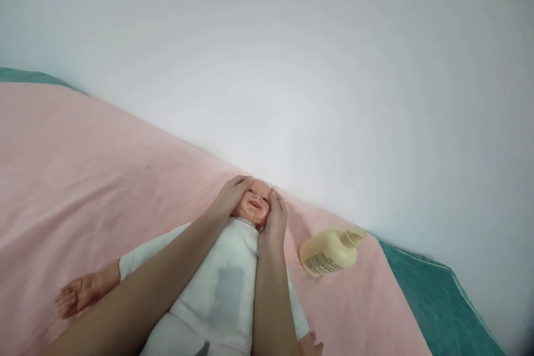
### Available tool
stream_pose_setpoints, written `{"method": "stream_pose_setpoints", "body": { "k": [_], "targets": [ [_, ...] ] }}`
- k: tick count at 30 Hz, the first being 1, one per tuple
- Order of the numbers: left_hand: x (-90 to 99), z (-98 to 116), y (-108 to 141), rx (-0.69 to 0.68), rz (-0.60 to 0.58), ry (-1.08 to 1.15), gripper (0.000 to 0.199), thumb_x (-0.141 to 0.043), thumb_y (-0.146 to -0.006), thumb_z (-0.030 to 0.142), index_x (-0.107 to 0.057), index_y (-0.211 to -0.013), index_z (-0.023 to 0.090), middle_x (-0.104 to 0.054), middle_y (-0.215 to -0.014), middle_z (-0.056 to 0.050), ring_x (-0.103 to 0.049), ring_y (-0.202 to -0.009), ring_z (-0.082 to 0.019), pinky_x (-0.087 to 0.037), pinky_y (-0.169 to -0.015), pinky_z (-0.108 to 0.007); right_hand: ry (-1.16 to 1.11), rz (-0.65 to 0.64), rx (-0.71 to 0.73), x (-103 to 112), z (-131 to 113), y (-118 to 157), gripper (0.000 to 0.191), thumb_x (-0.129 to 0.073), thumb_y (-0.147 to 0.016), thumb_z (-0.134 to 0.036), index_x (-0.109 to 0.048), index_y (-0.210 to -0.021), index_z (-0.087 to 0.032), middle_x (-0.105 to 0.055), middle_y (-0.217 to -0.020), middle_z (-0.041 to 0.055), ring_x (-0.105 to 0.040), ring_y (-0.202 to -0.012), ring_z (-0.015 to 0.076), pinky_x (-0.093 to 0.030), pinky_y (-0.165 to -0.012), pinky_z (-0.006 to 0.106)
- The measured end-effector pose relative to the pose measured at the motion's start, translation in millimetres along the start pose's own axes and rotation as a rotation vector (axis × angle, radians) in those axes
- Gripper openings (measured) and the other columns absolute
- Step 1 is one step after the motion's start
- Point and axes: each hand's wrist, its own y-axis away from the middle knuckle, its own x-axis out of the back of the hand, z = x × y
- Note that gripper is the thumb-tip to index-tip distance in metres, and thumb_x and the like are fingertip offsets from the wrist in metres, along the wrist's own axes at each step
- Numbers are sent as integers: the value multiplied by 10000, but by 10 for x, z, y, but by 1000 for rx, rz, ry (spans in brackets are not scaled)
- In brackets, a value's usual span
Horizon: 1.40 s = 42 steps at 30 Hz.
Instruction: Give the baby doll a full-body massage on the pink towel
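Both our left hand (230, 196) and right hand (277, 218), loosely unclenched, cup the doll's head (255, 201), apparently massaging; even pressure seems needed next.

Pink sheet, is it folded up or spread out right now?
Spread out: the pink sheet runs wide beneath the doll and yellow bottle, with only shallow wrinkles.

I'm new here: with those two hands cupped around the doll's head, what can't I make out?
All in the head view:
- Sides of the head of the plastic baby doll in white clothes: covered by the person's bare left hand and bare right hand.
- The doll's feet: outside the picture, past the bottom edge.
- Fine print on the pale yellow plastic pump bottle: too small to read.
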Motion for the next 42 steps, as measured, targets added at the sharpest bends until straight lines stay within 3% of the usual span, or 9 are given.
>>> {"method": "stream_pose_setpoints", "body": {
  "k": [6, 14, 27, 32, 36, 42],
  "targets": [
    [-7, 99, 76, 67, 4, -48, 459, -712, -679, 381, -628, -1076, 166, -669, -1113, -113, -638, -1011, -261, -480, -883, -342, 95, -29, 31, 15, 54, -29, 545, -740, -671, -463, -619, -1121, -181, -684, -1070, 77, -647, -979, 231, -553, -792, 331],
    [12, 14, 9, 55, 5, -46, 341, -634, -716, 342, -641, -1018, 182, -683, -1027, -89, -641, -993, -260, -482, -891, -364, 77, -5, -2, 21, 21, -2, 439, -693, -690, -389, -631, -1085, -208, -673, -1075, 61, -641, -993, 220, -549, -797, 325],
    [19, -90, -79, 48, 55, 37, 291, -555, -730, 256, -686, -978, 177, -668, -1149, -100, -616, -1076, -256, -477, -924, -362, -5, 22, -48, 31, 3, -27, 384, -579, -686, -268, -685, -1052, -221, -645, -1190, 48, -632, -1014, 211, -543, -811, 330],
    [12, -61, -46, 27, 28, 64, 331, -610, -756, 440, -676, -926, 163, -698, -1035, -96, -652, -965, -263, -507, -843, -355, -26, 32, -23, -12, -48, 28, 346, -612, -734, -359, -688, -1029, -197, -676, -1130, 45, -633, -1013, 214, -544, -801, 310],
    [3, 12, 23, 58, -30, 33, 461, -615, -743, 591, -646, -893, 157, -702, -913, -89, -665, -875, -266, -519, -756, -346, 18, -7, -15, -20, -22, 28, 468, -709, -694, -446, -653, -1078, -186, -695, -1057, 60, -649, -968, 234, -555, -769, 326],
    [-5, 93, 73, 71, -15, -47, 435, -684, -704, 370, -596, -1077, 164, -656, -1115, -115, -634, -1003, -266, -489, -849, -347, 114, -10, 72, 17, 71, -41, 527, -747, -665, -452, -633, -1105, -185, -688, -1052, 65, -636, -998, 226, -543, -802, 316]
  ]
}}
